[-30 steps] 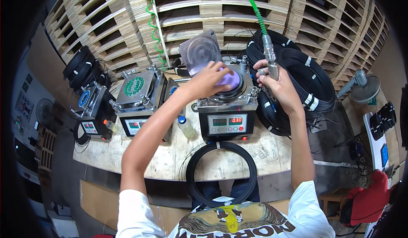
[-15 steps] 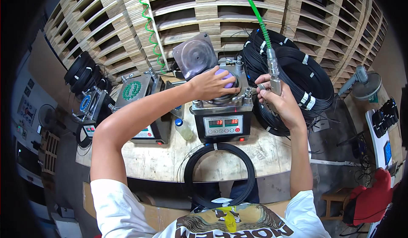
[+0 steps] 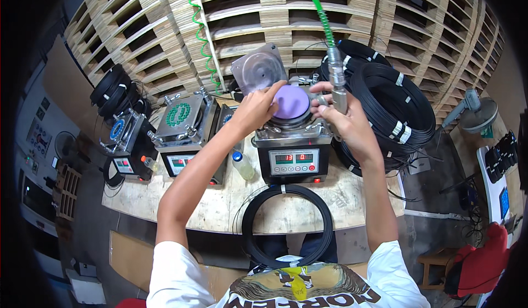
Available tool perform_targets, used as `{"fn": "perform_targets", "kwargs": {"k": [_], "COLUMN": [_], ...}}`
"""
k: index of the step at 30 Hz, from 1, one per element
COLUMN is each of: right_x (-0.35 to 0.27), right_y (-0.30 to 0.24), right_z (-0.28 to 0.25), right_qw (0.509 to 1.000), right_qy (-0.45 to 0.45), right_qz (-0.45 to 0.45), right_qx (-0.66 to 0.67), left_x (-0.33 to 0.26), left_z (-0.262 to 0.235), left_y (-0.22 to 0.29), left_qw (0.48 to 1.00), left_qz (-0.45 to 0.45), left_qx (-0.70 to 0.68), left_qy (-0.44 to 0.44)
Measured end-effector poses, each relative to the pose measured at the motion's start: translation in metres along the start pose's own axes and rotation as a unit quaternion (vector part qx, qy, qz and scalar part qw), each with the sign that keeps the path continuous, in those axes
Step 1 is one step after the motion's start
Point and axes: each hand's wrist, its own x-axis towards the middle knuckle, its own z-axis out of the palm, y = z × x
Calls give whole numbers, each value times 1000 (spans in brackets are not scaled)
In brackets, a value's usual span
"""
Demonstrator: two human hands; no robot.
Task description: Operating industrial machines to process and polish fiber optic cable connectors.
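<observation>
My left hand (image 3: 257,109) has its fingers and thumb at the left edge of a round purple disc (image 3: 292,102), seemingly gripping it. The disc rests on or just above a dark round plate (image 3: 289,122) on top of the nearest polishing machine (image 3: 300,161). Close to the disc's right side, my right hand (image 3: 346,118) is wrapped round a metal air blow gun (image 3: 337,85). A green air hose (image 3: 319,8) runs up from the gun. Behind the disc, a grey square plate with a round centre (image 3: 261,72) leans tilted.
Two similar machines (image 3: 187,124) with ringed fixtures stand to the left. A blue-capped bottle (image 3: 242,166) is beside the nearest machine. One black cable coil (image 3: 250,220) overhangs the table's front edge; larger black coils (image 3: 412,102) are piled at right. Wooden pallets (image 3: 275,19) line the back.
My left hand has slid left from over the disc to its edge, uncovering its purple face. The blow gun has moved slightly left and down. One display reading has changed.
</observation>
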Motion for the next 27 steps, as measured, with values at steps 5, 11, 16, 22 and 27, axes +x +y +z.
{"fn": "perform_targets", "kwargs": {"k": [5, 11, 16, 22, 27], "right_x": [12, 6, -9, -11, -9], "right_y": [11, 8, 5, 6, 7], "right_z": [6, 1, -19, -23, -23], "right_qw": [1000, 1000, 998, 999, 999], "right_qy": [3, 11, 25, 24, 19], "right_qz": [13, 20, 44, 38, 30], "right_qx": [-28, -11, -41, -26, -15], "left_x": [16, 29, 30, 33, 27], "left_z": [6, 21, 31, 24, 0], "left_y": [7, -12, -7, 7, 5], "left_qw": [992, 974, 966, 917, 966], "left_qz": [-15, 56, 126, 248, 132], "left_qx": [76, 126, 159, 232, 131], "left_qy": [-103, -181, -163, -210, -181]}}
